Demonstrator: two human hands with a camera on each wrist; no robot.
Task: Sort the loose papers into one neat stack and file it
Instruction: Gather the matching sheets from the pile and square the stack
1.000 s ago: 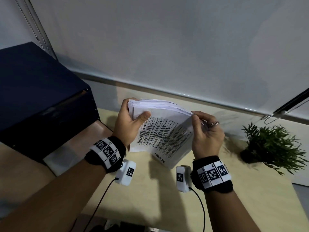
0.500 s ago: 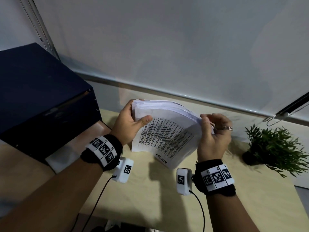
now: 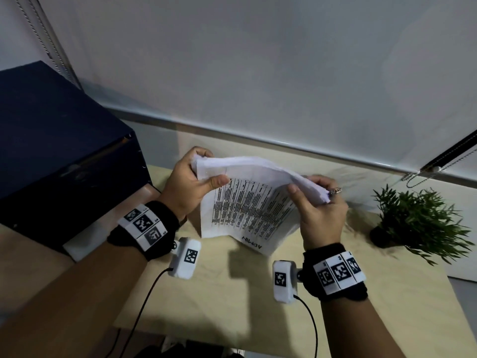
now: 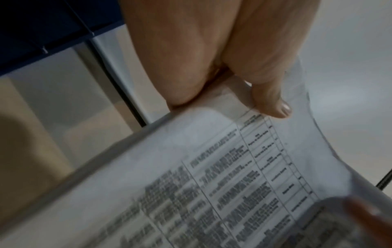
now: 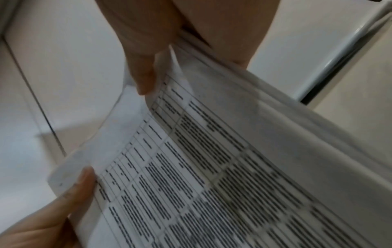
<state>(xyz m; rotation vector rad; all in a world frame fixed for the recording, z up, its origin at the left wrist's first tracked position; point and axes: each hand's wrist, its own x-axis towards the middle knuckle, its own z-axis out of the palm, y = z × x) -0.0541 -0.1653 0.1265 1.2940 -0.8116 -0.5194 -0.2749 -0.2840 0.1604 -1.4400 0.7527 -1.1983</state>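
A stack of printed papers hangs in the air above the wooden desk, bowed between both hands, its front sheet a table of text. My left hand grips the stack's upper left corner, thumb on the front sheet and fingers behind. My right hand pinches the right edge, thumb in front and curled fingers behind. In the left wrist view the left thumb presses on the papers. In the right wrist view the right thumb lies on the papers and lifts a sheet's edge.
A dark blue box stands on the left of the desk, with a pale flat piece under its front. A small potted plant sits at the right. A white blind fills the back.
The stack has tilted flatter and bowed, its top edge swinging away from me. My right hand has shifted its pinch along the right edge. The left hand keeps its grip.
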